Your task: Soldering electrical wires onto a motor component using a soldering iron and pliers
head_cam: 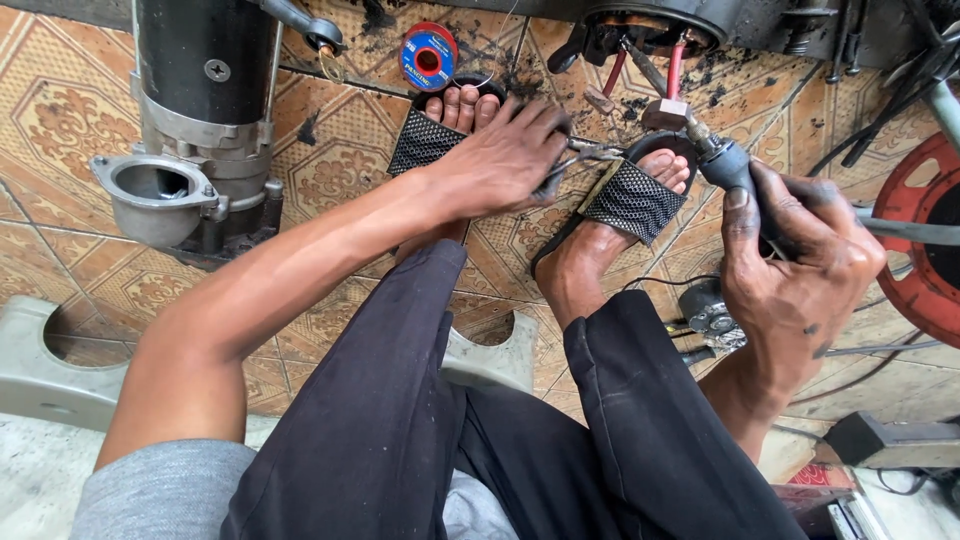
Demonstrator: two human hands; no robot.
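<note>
Right hand (800,260) is wrapped tight round the dark handle of a soldering iron (725,165), tip resting at a small copper-brown block (665,113) on the tiled floor (60,110). Left hand (505,160) is closed on thin metal pliers or tweezers (585,160) — can't tell which, view's cluttered — whose ends reach toward the block, approx. between the two sandalled feet.

Iron: light, rigid, hot at the front end, so hold well back on the handle. Block looks small, hard, prob. slides easily — steady it w/ the tool, not fingers. Solder spool (428,55) and a starter motor (195,120) sit nearby.
</note>
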